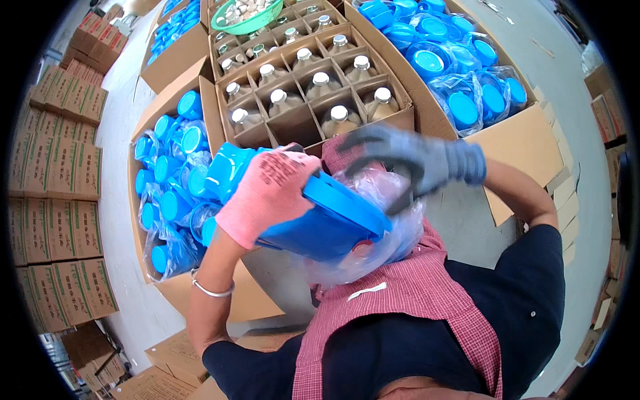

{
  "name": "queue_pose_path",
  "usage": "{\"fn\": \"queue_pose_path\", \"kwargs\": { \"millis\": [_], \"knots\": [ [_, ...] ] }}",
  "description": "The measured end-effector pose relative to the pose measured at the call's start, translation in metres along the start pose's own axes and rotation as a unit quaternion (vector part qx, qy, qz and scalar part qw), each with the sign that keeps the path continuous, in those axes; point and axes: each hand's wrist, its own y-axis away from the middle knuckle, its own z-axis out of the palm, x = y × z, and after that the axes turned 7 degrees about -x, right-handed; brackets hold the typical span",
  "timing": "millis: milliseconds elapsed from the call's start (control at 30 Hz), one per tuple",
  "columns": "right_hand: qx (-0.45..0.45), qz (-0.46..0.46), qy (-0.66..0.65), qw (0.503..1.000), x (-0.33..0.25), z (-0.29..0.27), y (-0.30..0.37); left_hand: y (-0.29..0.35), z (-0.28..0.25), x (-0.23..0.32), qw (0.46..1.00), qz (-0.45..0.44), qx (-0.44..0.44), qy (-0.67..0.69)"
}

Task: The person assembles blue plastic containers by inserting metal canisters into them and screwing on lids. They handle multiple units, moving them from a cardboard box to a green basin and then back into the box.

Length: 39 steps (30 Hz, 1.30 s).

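My left hand (277, 190), in a pink glove, grips the rim of a blue plastic container (313, 233) tilted in front of my apron. A thin clear plastic bag (400, 230) hangs loosely around the container's right end. Over that end hovers my right hand (420, 160) in a grey-blue glove, blurred by motion, its fingers curved and apart; whether it touches the bag is unclear. Beyond my hands stands a divided carton (407, 120) of clear glass bottles with white caps (339, 113). One of its front compartments holds no bottle.
Open cartons of bagged blue containers stand at left (175, 207) and right (463, 110), flaps folded outward. A green basket (248, 25) of small pale pieces rests on the far bottle carton. Stacked brown boxes (60, 227) line the left side. More boxes (177, 357) lie at lower left.
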Motion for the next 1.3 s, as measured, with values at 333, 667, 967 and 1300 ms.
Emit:
{"fn": "queue_pose_path", "kwargs": {
  "millis": [333, 667, 967, 1300],
  "knots": [
    [0.189, -0.155, 0.317, 0.917, -0.037, -0.065, -0.144, -0.020, -0.016, 0.008, 0.979, -0.060, -0.156, -0.118],
    [0.243, -0.081, 0.175, 0.951, -0.002, -0.077, -0.088, 0.098, 0.029, -0.042, 0.872, -0.202, 0.287, 0.342],
    [-0.011, -0.191, 0.137, 0.972, 0.033, -0.045, -0.042, 0.093, 0.114, -0.053, 0.604, -0.164, 0.264, 0.734],
    [-0.175, -0.272, 0.477, 0.817, -0.026, -0.081, -0.131, 0.081, 0.137, -0.065, 0.510, -0.075, 0.217, 0.829]
  ]
}}
